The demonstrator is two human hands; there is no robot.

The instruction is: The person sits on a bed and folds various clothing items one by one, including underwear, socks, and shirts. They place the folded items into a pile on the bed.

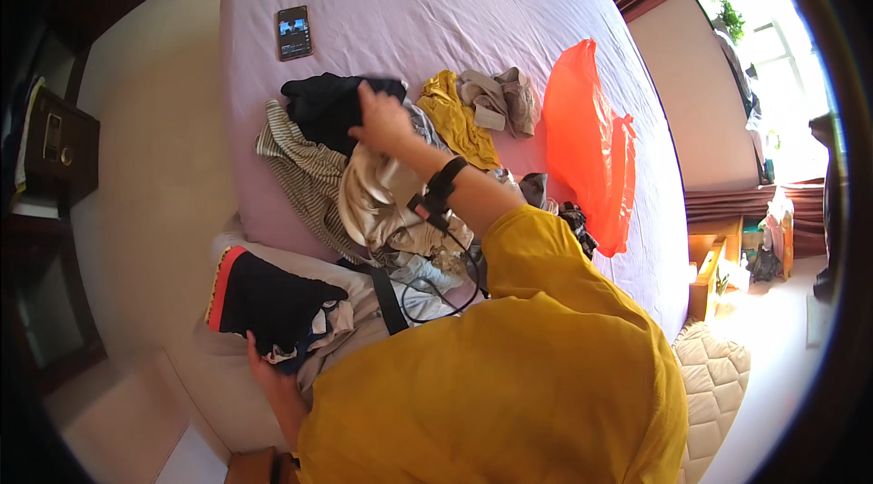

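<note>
My left hand (260,360) grips the lower edge of a bundle of small garments on my lap, under a black cloth garment (273,293) with a red and yellow band. Over the clothes pile on the bed, my right hand (383,119) reaches to a black garment (320,109); its fingers are apart and touch or hover over the cloth, which I cannot tell. Beside it lie a striped garment (300,170) and a shiny beige garment (372,194). Farther right are a yellow garment (460,119) and a grey-brown garment (511,99). A black strap with a cabled device circles my right wrist.
A smartphone (294,33) with a lit screen lies on the pink bedsheet (409,0). A red plastic bag (586,143) rests right of the pile. The black cable (436,315) loops near my lap. A dark safe-like box (60,140) stands at the far left.
</note>
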